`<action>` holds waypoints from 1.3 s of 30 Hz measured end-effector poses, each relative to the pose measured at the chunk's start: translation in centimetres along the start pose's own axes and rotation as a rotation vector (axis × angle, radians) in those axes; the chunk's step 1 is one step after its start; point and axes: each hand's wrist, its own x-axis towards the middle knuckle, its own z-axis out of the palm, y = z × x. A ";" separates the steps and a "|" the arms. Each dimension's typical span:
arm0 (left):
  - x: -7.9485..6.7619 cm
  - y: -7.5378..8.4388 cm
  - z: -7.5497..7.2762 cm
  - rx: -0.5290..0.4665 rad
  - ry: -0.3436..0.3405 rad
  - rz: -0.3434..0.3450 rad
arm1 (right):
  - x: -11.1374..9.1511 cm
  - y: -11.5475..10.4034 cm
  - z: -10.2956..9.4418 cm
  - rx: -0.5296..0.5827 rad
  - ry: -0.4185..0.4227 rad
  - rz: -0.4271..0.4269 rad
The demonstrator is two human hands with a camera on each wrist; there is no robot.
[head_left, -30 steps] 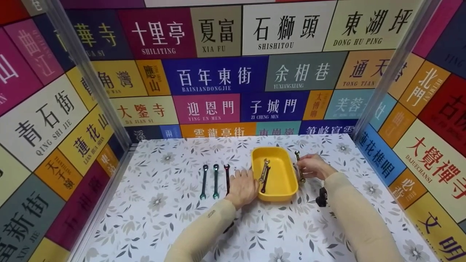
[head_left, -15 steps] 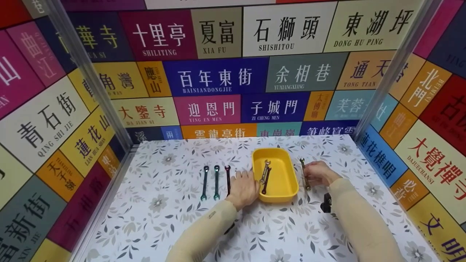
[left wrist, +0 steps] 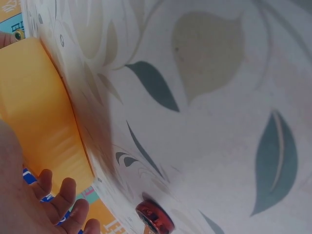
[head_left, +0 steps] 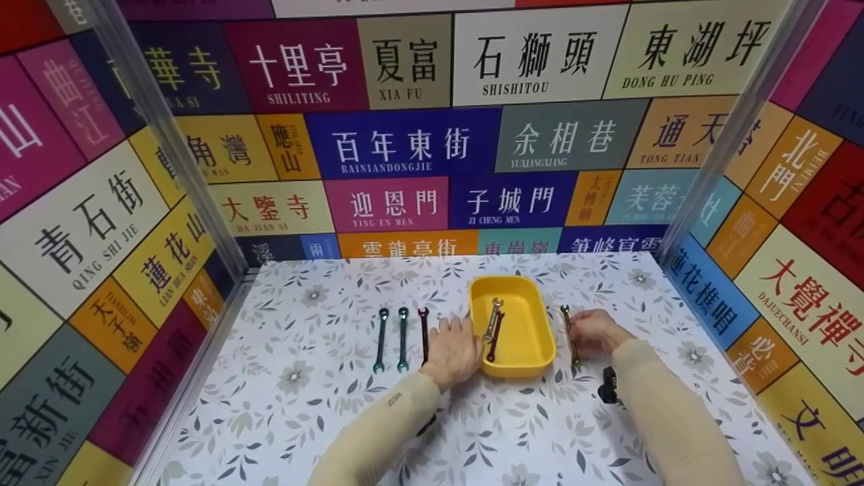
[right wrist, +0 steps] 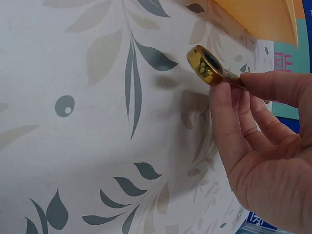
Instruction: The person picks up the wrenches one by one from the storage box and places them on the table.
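Observation:
My right hand (head_left: pixel 597 332) pinches a gold combination wrench (head_left: pixel 574 341) between thumb and fingers, to the right of a yellow bin (head_left: pixel 545 331). In the right wrist view, the wrench's ring end (right wrist: pixel 204 66) points out past the fingertips, just above the cloth. Two wrenches lie crossed inside the bin, a silver wrench (head_left: pixel 495 312) and a dark red wrench (head_left: pixel 495 341). Against the bin's left side rests my left hand (head_left: pixel 452 351), fingers loosely extended and holding nothing. A red wrench (head_left: pixel 424 331) lies beside that hand, its lower part hidden.
Two teal wrenches, the outer wrench (head_left: pixel 381 341) and the inner wrench (head_left: pixel 403 341), lie parallel on the left of the floral tablecloth (head_left: pixel 324 418). Walls covered with lettered panels (head_left: pixel 401 142) enclose the table at the back and sides.
My right hand has moved right and toward the person with the gold wrench, away from the bin's edge. The left hand has stayed in place beside the bin.

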 end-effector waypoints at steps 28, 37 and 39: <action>-0.4 0.1 -0.2 -0.001 0.032 0.009 | -0.3 0.0 1.0 -0.246 0.085 -0.043; -0.2 0.0 -0.1 -0.011 0.020 0.007 | -0.6 -0.5 1.2 -0.338 0.101 -0.058; -0.2 0.1 -0.1 -0.011 0.015 0.006 | -0.5 -0.5 1.2 -0.358 0.104 -0.060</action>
